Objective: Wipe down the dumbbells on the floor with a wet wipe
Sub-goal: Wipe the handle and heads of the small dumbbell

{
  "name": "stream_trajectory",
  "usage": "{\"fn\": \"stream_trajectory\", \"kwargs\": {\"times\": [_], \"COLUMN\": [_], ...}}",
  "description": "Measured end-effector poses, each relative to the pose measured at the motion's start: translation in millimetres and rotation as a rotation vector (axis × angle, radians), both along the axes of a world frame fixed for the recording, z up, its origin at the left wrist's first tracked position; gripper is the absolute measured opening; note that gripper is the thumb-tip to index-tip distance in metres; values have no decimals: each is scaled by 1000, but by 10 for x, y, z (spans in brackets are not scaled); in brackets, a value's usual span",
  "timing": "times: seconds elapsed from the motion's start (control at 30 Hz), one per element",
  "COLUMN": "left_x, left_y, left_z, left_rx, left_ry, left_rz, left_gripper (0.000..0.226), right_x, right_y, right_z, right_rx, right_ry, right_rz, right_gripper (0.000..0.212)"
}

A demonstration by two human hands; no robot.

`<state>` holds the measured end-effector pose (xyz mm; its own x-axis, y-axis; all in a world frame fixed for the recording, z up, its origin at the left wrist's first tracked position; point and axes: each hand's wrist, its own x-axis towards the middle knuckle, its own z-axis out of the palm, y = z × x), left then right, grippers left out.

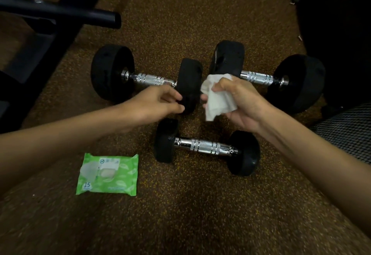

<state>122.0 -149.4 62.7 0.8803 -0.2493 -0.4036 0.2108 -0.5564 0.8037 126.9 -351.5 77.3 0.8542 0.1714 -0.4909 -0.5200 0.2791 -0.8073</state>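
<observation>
Both forearms reach forward. Left hand (160,104) hovers with fingers loosely curled; right hand (243,106) clutches a wipe (216,105).

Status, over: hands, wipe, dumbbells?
Right hand grips wipe. Left hand empty, by far-left dumbbell. Three dumbbells on floor, nothing blocking.

- The left grip's (160,102) fingertips merge with the black head of the dumbbell (148,78) beyond the wipes pack (107,174); whether they touch is unclear.
- The wet wipe (216,102) hides the right grip's (243,108) palm.
- The pack's small print is unreadable.
- The black frame (60,13) far beyond the pack runs off the picture's edge.
</observation>
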Motion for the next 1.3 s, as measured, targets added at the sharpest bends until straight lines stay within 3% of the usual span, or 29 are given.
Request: {"fn": "stream_trajectory", "kwargs": {"times": [0.1,0.2,0.37,0.5,0.67,0.77,0.9,1.1,1.3], "left_x": [-99,-219,-386,-456,-447,-450,-457,-455,-436], "left_y": [38,46,59,71,57,61,68,59,61], "left_z": [-149,-292,-534,-670,-717,-749,-784,-791,-775], "left_rx": [247,284,324,311,289,276,255,236,233], "left_ry": [-91,-58,-32,-133,-236,-255,-263,-266,-251], "left_rz": [-245,-390,-472,-422,-374,-363,-354,-338,-352], "left_gripper": [68,108,125,118,105,101,98,94,95], "right_x": [-17,-56,-139,-197,-199,-229,-337,-271,-384], "right_y": [42,48,36,-5,-25,-19,-90,-162,-26], "right_z": [-58,-191,-417,-576,-683,-729,-730,-746,-723], "right_rx": [-209,-419,-779,-1073,-1090,-1081,-1132,-1111,-1092], "right_ry": [-76,-143,-257,-448,-419,-448,-704,-588,-741], "right_rz": [46,159,443,651,837,837,831,806,762], "right_gripper": [22,20,27,9,13,16,16,13,15]}}
